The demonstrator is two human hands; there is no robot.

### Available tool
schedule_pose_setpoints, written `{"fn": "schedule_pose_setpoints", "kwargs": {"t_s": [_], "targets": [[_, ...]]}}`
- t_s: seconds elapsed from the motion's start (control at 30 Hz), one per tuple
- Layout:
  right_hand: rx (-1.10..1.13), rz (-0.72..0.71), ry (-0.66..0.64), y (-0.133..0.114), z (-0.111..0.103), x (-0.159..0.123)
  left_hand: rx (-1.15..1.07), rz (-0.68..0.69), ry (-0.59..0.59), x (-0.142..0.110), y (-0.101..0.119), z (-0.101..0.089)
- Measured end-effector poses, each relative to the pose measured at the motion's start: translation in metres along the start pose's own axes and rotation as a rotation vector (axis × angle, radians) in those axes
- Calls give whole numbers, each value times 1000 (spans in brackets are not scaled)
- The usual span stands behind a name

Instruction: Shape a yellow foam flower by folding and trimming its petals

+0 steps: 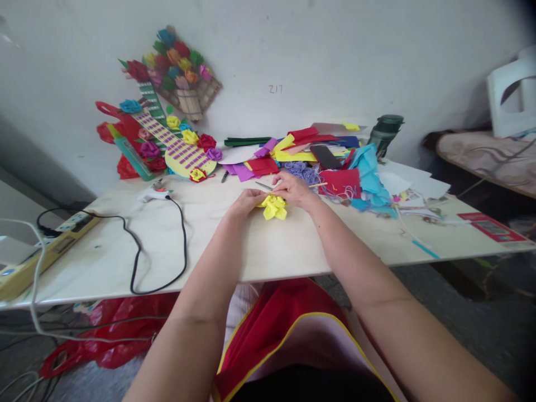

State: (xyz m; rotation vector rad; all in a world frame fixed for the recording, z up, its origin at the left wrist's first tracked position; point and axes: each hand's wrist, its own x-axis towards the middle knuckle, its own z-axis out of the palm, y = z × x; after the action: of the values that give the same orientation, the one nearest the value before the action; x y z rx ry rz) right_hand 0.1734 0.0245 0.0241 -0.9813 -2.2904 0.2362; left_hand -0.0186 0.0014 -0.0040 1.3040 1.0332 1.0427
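Observation:
A yellow crepe-paper flower with spread petals is between my two hands, just above the table's middle. My left hand pinches its left side, fingers closed at the edge of the petals. From the right, my right hand has its fingers bent and pressed together over the flower's back edge. A thin grey pointed blade shows just behind the fingers; whether it is touched I cannot tell. A slim wooden stick lies right of my right hand, beside lilac yarn.
A glue gun with a black cord lies left, near a power strip. Coloured paper strips, a dark phone and blue crepe paper are piled behind. A dark green bottle stands back right; finished paper flowers lean at the wall.

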Motion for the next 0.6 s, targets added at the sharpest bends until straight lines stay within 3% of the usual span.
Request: {"fn": "schedule_pose_setpoints", "kwargs": {"t_s": [0.27, 0.6], "targets": [[82, -14, 18, 7, 4, 3, -63, -38, -50, -1, 3, 0], [160, 26, -22, 13, 4, 2, 63, 24, 31, 5, -5, 0]]}}
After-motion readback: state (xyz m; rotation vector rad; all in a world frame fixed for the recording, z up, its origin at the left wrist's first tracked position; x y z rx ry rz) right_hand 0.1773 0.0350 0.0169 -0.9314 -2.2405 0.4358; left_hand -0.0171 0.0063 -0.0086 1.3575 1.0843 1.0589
